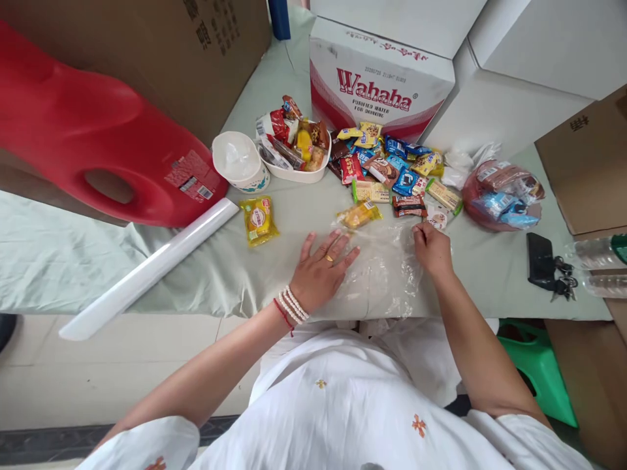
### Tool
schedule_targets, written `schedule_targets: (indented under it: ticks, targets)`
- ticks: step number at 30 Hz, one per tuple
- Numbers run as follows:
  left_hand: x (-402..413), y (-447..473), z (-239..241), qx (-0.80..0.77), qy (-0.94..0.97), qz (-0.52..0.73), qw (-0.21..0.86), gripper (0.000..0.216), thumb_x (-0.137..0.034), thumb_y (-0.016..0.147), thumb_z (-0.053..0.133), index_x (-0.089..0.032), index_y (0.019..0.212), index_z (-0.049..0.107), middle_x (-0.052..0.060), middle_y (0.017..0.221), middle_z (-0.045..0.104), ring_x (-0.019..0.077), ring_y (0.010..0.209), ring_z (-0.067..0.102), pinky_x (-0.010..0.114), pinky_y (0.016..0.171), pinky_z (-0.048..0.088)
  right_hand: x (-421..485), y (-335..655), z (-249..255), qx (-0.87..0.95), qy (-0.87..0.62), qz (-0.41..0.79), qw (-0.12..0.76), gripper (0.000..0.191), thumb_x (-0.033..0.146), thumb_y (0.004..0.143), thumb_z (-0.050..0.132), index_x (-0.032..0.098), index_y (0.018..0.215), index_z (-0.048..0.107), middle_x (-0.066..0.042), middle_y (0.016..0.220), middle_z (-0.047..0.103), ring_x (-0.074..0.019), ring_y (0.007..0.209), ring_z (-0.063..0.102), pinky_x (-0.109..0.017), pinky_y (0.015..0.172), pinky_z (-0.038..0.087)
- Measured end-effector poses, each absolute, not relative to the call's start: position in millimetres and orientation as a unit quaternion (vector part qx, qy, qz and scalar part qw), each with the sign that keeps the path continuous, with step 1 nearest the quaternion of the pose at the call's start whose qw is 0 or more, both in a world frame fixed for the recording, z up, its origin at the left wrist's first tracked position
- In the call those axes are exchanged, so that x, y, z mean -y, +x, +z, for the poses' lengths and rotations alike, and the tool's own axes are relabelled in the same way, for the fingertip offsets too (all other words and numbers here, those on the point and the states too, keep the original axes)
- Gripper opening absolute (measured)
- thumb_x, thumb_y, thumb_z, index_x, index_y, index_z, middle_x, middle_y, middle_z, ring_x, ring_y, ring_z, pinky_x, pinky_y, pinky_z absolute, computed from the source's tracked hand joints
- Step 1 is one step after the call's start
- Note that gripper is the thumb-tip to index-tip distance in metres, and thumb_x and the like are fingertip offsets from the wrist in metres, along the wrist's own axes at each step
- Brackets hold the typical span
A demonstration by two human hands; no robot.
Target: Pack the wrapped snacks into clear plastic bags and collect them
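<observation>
A clear plastic bag [379, 277] lies flat on the green cloth in front of me. My left hand [321, 271] rests on its left side, palm down with the fingers spread. At the bag's upper right corner, my right hand [434, 249] is closed in a pinch on the film. Just beyond the bag is a yellow wrapped cake [360, 214], and another yellow packet [258, 220] sits farther left. Behind my right hand spreads a pile of small wrapped snacks [385, 170]. A white packet [437, 217] partly shows next to that hand.
A white basket [294, 175] of snacks and a paper cup [240, 162] stand back left. A red jug [112, 130] and a white roll [151, 267] lie farther left. On the right are a red bowl [473, 196] with snacks, keys [565, 277] and bottles [602, 251]. A Wahaha carton [377, 85] stands behind.
</observation>
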State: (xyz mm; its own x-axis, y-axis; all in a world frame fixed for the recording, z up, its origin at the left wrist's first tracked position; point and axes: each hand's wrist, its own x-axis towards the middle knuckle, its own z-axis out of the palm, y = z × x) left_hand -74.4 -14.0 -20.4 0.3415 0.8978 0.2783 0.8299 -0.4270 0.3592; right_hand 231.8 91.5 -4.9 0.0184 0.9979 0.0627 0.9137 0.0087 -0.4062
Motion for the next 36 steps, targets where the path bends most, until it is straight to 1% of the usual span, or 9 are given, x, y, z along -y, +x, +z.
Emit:
schedule_targets:
  ticks: [7,10,13,19,23,26,29,32,36]
  targets:
    - [38.2,-87.3,-29.1,-0.554,0.809,0.134,0.143,0.065,-0.044,0.099,0.055,-0.023,0.16,0.044,0.021,0.17,0.035,0.04,0.157,0.035,0.076,0.125,0.007,-141.9,246.6,20.4,0.695,-0.707,0.067,0.114,0.037,0.042,0.095,0.05,0.017,0.096,0.077,-0.014,0.089,0.072,-0.0267,0.081,0.06,-0.038,0.076,0.045]
    - [46.8,-87.0,-27.8,-0.547,0.81,0.143,0.156,0.072,-0.049,0.097,0.057,-0.021,0.161,0.042,0.021,0.169,0.035,0.0412,0.156,0.036,0.076,0.126,0.006,-189.1,207.6,27.5,0.769,-0.613,0.044,0.175,0.041,0.048,0.097,0.053,0.016,0.111,0.075,-0.016,0.107,0.071,-0.031,0.1,0.06,-0.045,0.09,0.048]
    - [47.6,-86.8,-27.3,-0.547,0.808,0.157,0.157,0.071,-0.052,0.101,0.051,-0.018,0.162,0.04,0.021,0.168,0.037,0.0399,0.155,0.039,0.074,0.127,0.006,-233.1,164.1,20.9,0.817,-0.56,0.043,0.134,0.055,0.047,0.09,0.067,0.013,0.132,0.067,-0.02,0.127,0.064,-0.0369,0.119,0.054,-0.053,0.103,0.045]
    - [45.3,-87.3,-28.5,-0.558,0.803,0.146,0.151,0.057,-0.042,0.107,0.041,-0.02,0.159,0.046,0.017,0.169,0.038,0.0335,0.157,0.037,0.068,0.129,0.007,-241.7,169.2,38.7,0.779,-0.591,0.047,0.201,0.044,0.038,0.105,0.04,0.016,0.13,0.067,-0.019,0.127,0.066,-0.0349,0.12,0.058,-0.052,0.105,0.045]
    - [45.9,-85.3,-28.8,-0.573,0.795,0.142,0.143,0.056,-0.045,0.104,0.047,-0.022,0.155,0.052,0.015,0.17,0.035,0.0364,0.16,0.03,0.068,0.129,0.014,-180.6,198.1,71.1,0.78,-0.544,0.2,0.235,0.042,0.044,0.104,0.043,0.022,0.125,0.072,-0.011,0.116,0.072,-0.0284,0.108,0.065,-0.043,0.095,0.051]
    - [46.5,-83.3,-29.2,-0.568,0.8,0.135,0.136,0.057,-0.046,0.104,0.047,-0.022,0.155,0.052,0.016,0.17,0.036,0.0372,0.159,0.031,0.07,0.127,0.014,-129.0,196.1,67.2,0.769,-0.487,0.38,0.167,0.039,0.047,0.099,0.052,0.022,0.115,0.077,-0.005,0.103,0.076,-0.0228,0.091,0.068,-0.036,0.083,0.053]
    - [48.7,-82.2,-30.5,-0.563,0.806,0.131,0.13,0.056,-0.044,0.105,0.045,-0.022,0.157,0.05,0.018,0.169,0.037,0.0368,0.158,0.035,0.072,0.127,0.013,-95.1,177.8,42.3,0.777,-0.44,0.443,0.074,0.032,0.038,0.099,0.053,0.023,0.113,0.078,-0.002,0.099,0.077,-0.0199,0.087,0.068,-0.031,0.082,0.052]
    - [54.6,-86.2,-31.7,-0.575,0.796,0.144,0.126,0.056,-0.039,0.106,0.042,-0.02,0.159,0.047,0.02,0.169,0.036,0.0368,0.156,0.038,0.07,0.126,0.018,-76.3,165.7,27.0,0.82,-0.462,0.336,0.022,0.028,0.028,0.101,0.051,0.021,0.112,0.077,-0.008,0.106,0.075,-0.0238,0.098,0.066,-0.033,0.086,0.051]
    - [69.6,-103.6,-29.3,-0.528,0.815,0.191,0.143,0.064,-0.043,0.102,0.05,-0.019,0.161,0.042,0.022,0.17,0.034,0.0363,0.158,0.034,0.063,0.127,0.026,-41.6,189.7,38.2,0.834,-0.518,0.173,0.081,0.034,0.039,0.105,0.048,0.02,0.119,0.073,-0.015,0.112,0.069,-0.0314,0.11,0.06,-0.042,0.09,0.052]
